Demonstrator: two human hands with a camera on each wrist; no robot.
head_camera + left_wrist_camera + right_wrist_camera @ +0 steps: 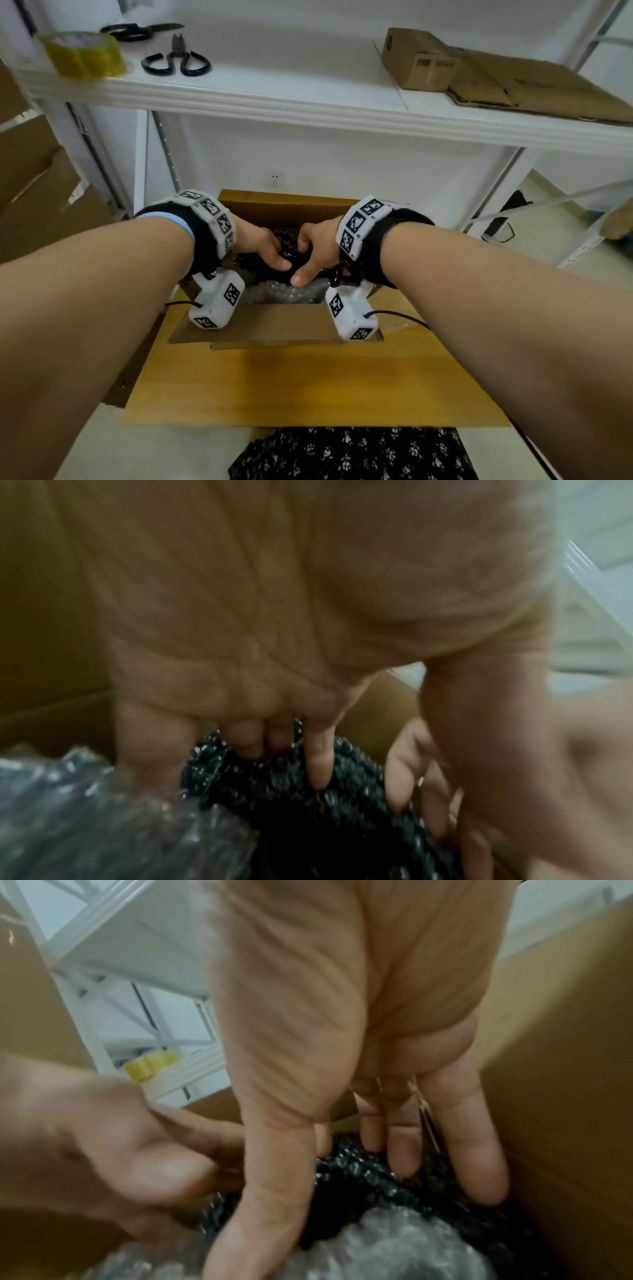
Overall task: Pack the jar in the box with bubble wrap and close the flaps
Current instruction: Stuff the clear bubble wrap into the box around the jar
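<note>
Glass is the likely worry: the jar itself cannot be seen, only a dark bundle of bubble wrap (287, 244) sitting inside the open box (274, 205), and I judge the jar to be inside that bundle. If so it is rigid and breakable under a soft, slippery, springy skin, so the sound grip is round the bundle's sides with both palms, not by a loose edge of wrap. A paler, clear sheet of bubble wrap (284, 294) lies in the box on the near side, touching the dark bundle.

Both hands are down in the box. The left hand (262, 245) has its fingers (320, 764) curled onto the dark wrap, thumb on the near side. The right hand (317, 245) presses long fingers (404, 1148) onto the same bundle, thumb reaching toward the clear sheet.

Hidden: the jar's shape, lid and whether it stands or lies; the box floor; how full the padding is. Both wrist views are blurred. The near flap (274, 322) lies folded outward, the far one stands up.
</note>
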